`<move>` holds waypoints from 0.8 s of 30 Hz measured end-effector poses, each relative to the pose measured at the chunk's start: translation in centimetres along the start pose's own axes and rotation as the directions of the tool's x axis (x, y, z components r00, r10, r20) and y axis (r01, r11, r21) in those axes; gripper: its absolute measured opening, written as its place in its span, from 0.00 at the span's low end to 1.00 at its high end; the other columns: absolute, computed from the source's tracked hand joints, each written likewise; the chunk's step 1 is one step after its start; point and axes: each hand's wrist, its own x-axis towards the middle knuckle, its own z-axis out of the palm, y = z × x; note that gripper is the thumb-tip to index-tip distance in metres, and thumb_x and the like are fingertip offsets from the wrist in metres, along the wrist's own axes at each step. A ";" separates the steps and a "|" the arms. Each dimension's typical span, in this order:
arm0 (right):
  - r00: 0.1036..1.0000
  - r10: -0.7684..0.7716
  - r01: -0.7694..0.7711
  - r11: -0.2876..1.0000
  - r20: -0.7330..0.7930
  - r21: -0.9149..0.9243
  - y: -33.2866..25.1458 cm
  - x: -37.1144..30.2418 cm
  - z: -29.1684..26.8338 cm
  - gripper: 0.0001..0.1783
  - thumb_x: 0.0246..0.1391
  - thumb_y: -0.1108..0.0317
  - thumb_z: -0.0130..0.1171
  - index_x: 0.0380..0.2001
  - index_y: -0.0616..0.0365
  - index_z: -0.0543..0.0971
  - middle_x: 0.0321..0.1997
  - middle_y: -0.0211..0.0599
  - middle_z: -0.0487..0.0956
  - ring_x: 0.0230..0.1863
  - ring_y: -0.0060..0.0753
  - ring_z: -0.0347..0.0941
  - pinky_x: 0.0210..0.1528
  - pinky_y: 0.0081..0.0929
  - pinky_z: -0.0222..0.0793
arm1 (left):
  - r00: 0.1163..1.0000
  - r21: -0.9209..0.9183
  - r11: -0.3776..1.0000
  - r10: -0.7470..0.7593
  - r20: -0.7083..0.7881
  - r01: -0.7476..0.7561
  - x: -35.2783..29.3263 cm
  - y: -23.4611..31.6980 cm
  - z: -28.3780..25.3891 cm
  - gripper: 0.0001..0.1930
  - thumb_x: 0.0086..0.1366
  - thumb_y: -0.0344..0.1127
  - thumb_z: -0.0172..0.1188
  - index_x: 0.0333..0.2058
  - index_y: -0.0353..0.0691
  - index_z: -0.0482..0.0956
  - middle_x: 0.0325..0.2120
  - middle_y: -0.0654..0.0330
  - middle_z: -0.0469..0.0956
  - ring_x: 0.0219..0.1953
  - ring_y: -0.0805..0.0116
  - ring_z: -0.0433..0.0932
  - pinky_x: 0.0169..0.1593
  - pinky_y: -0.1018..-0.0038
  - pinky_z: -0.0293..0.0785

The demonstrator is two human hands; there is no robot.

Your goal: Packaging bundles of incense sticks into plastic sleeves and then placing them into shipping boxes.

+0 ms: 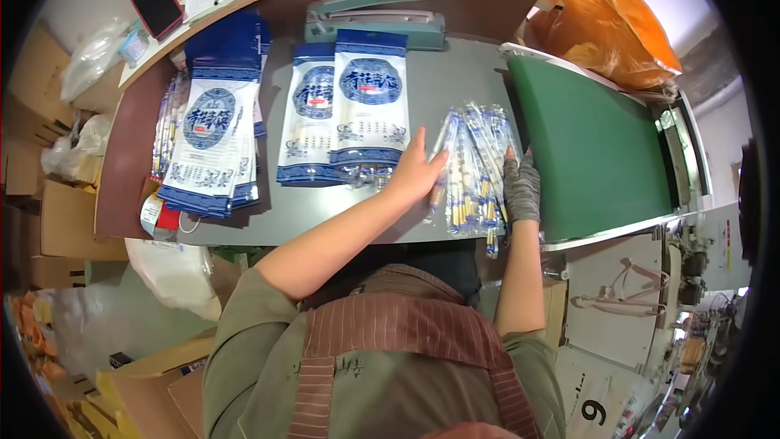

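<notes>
A pile of thin sticks (470,167), which look like chopsticks in clear plastic wrappers with blue and gold ends, lies on the grey worktop (317,215). My bare left hand (416,169) is at the pile's left side, thumb and fingers apart. On the pile's right side is my right hand (522,185) in a grey striped glove, its fingers stretched out along the sticks; neither hand is closed round any. Left of the pile lie two blue-and-white printed bags, the nearer-to-pile bag (370,97) overlapping the other bag (305,122). More wrapped sticks show partly beneath the bags' lower edge.
A stack of similar bags (207,130) lies at the left, with wrapped sticks (166,134) beside it. A teal hand sealer (375,23) stands at the back. To the right runs a green conveyor belt (589,154), with an orange plastic bag (605,20) behind it. A phone (154,2) leans on the ledge.
</notes>
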 end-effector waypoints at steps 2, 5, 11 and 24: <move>0.998 0.054 -0.057 0.992 -0.033 -0.110 1.0 0.5 -0.2 0.41 0.58 0.41 0.43 0.59 0.69 0.61 0.62 0.62 0.61 0.64 0.58 0.57 0.66 0.39 0.51 | 0.992 -0.210 0.975 -0.053 0.118 0.077 1.4 2.2 3.2 0.42 0.59 0.43 0.59 0.61 0.23 0.47 0.58 0.35 0.58 0.58 0.45 0.64 0.60 0.65 0.60; 1.000 0.008 -0.010 0.997 0.028 0.075 1.6 0.9 1.5 0.37 0.61 0.43 0.40 0.57 0.69 0.64 0.58 0.62 0.66 0.60 0.58 0.62 0.62 0.41 0.55 | 0.971 -0.382 0.906 -0.107 0.212 0.183 1.9 3.8 6.9 0.45 0.57 0.44 0.62 0.61 0.22 0.44 0.57 0.36 0.58 0.58 0.50 0.63 0.59 0.66 0.60; 0.932 -0.154 -0.230 0.444 0.327 0.866 -3.8 -0.8 2.6 0.23 0.57 0.58 0.57 0.51 0.59 0.70 0.41 0.29 0.73 0.38 0.22 0.68 0.40 0.23 0.68 | 0.982 -0.418 0.896 -0.182 -0.041 0.149 1.5 3.6 9.2 0.44 0.58 0.54 0.60 0.60 0.31 0.48 0.49 0.47 0.70 0.51 0.57 0.70 0.53 0.62 0.66; 0.926 -0.356 -0.014 0.297 0.124 0.955 -10.9 0.3 -9.6 0.39 0.38 0.73 0.72 0.55 0.62 0.66 0.47 0.38 0.74 0.49 0.28 0.71 0.47 0.30 0.73 | 0.625 -0.220 0.623 0.778 0.072 -0.750 1.9 10.6 0.2 0.62 0.46 0.59 0.68 0.66 0.36 0.35 0.65 0.43 0.44 0.67 0.46 0.45 0.66 0.58 0.45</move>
